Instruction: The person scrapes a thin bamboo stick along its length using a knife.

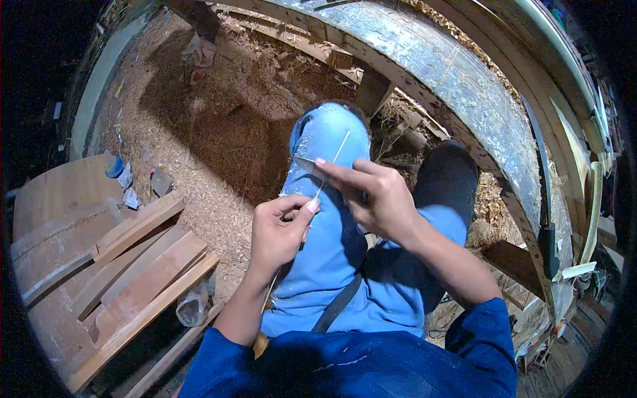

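The thin strip (341, 147) is pale cream, the blade (306, 164) dull silver-grey. The trousers (322, 265) are light blue, flecked with white; the shirt (391, 368) is deep blue, the strap (337, 306) black. Sawdust (209, 182) runs from tan to reddish brown. The bench (431, 60) is mottled blue-grey and white, the planks (149, 284) orange-tan and pinkish brown.

No text, label, brand, number or sign can be read.
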A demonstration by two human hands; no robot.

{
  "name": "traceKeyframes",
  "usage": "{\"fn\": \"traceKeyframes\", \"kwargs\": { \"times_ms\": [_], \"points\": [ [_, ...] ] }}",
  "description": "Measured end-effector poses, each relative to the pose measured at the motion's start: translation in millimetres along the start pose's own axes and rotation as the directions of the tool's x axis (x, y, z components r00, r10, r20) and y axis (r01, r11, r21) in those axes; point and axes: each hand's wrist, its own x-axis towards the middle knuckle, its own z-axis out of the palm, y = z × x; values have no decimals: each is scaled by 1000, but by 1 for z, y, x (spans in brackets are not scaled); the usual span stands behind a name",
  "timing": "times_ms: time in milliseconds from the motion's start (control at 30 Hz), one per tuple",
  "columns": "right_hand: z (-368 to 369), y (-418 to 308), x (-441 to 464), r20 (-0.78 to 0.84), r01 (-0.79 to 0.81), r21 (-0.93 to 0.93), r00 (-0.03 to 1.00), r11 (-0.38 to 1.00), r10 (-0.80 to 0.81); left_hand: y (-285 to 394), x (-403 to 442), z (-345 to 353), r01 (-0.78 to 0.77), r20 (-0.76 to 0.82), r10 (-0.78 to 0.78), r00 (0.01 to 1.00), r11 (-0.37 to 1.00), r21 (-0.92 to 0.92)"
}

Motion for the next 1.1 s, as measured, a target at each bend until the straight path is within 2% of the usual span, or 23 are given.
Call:
{"fn": "traceKeyframes", "kwargs": {
  "times_ms": [33, 100, 133, 167, 233, 300, 400, 433, 500, 567, 633, 667, 700, 767, 800, 833, 900, 967, 1100],
  "points": [
    [0, 5, 4, -1, -1, 0, 1000, 1000, 1, 0, 0, 0, 7, -11, -7, 1000, 1000, -13],
    [0, 19, 17, -273, -5, 32, 962, 999, 13, 3, 0, 0, 9, -1, -9, 1000, 1000, -17],
    [1, 18, 14, -251, -1, 18, 968, 1000, 5, 4, -1, 0, 11, 10, -11, 1000, 1000, -22],
    [1, 12, 7, -138, 17, 2, 990, 1000, -17, 2, -2, -1, 12, 8, -12, 1000, 1000, -22],
    [6, -6, -6, -26, 54, 1, 998, 999, -54, 0, 0, -1, 24, -4, -24, 1000, 1000, -21],
    [5, 1, -3, -45, 65, 12, 997, 998, -65, 4, -2, -2, 30, 9, -30, 1000, 999, -10],
    [-1, 25, 15, -262, -73, 35, 962, 997, 80, 12, -10, -5, 41, 15, -41, 999, 999, 36],
    [1, 21, 11, -260, -77, 37, 962, 996, 84, 14, -12, -6, 36, 27, -39, 999, 997, 75],
    [4, 8, -1, -107, 12, 28, 994, 1000, -9, 14, -12, -5, 68, 25, -71, 997, 994, 86],
    [4, -1, -5, -17, -32, -51, 999, 998, 32, 14, -10, -6, 99, 14, -101, 995, 990, 98],
    [1, 16, 8, -210, 37, 29, 977, 999, -30, 9, -9, -7, 57, 31, -59, 998, 996, 73],
    [-4, 21, 13, -202, -72, 23, 977, 997, 75, 9, -10, -8, 60, 26, -62, 998, 996, 70],
    [-2, 21, 15, -209, -85, 3, 974, 996, 84, 11, -9, -8, 73, 37, -77, 996, 993, 91],
    [-1, 8, 2, -51, -30, -46, 998, 999, 27, 11, -7, -7, 76, 55, -83, 995, 991, 114],
    [6, -1, -5, -31, 31, -36, 999, 999, -32, 8, -6, -7, 56, 53, -61, 997, 994, 99],
    [8, -6, -9, 24, -32, -31, 999, 999, 33, 7, -5, -7, 36, 49, -41, 998, 996, 84],
    [0, 7, 1, -91, -31, 7, 995, 999, 32, 7, -5, -7, 32, 58, -38, 998, 995, 91],
    [-5, 18, 13, -209, -130, -32, 970, 991, 121, 9, -7, -8, 33, 60, -39, 997, 995, 95],
    [5, -2, -8, -29, -21, -95, 999, 995, 19, 10, -6, -6, 36, 64, -43, 997, 994, 106]
  ]
}}
